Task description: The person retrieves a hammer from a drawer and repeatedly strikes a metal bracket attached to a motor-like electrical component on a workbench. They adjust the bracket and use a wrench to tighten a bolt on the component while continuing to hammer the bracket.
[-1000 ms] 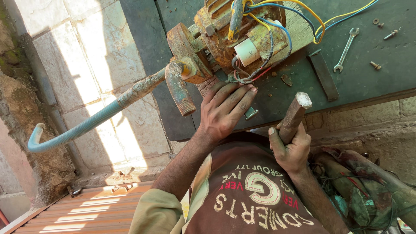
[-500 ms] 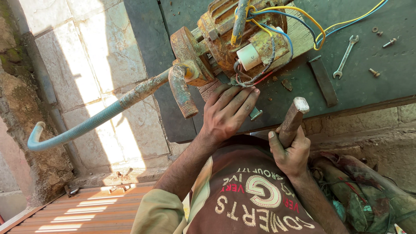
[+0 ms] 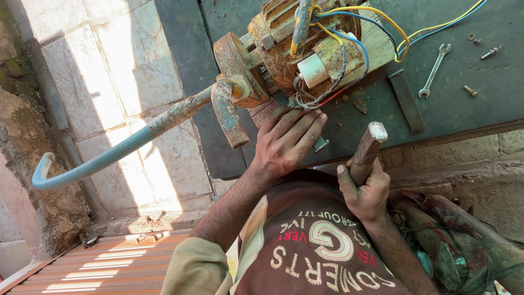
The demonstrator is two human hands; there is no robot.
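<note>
Hammer (image 3: 367,150) — gripped upright, head up — beside rusty motor (image 3: 295,49).

— What is each hand doing?
— The left hand (image 3: 286,143) lies flat, fingers spread, against the near side of the rusty old electric motor (image 3: 297,46) with its blue and yellow wires (image 3: 382,24). The right hand (image 3: 367,194) grips a wooden-handled hammer (image 3: 367,148).
— And further right?
— A small steel spanner (image 3: 434,70) lies on the dark green bench top (image 3: 480,93).
</note>
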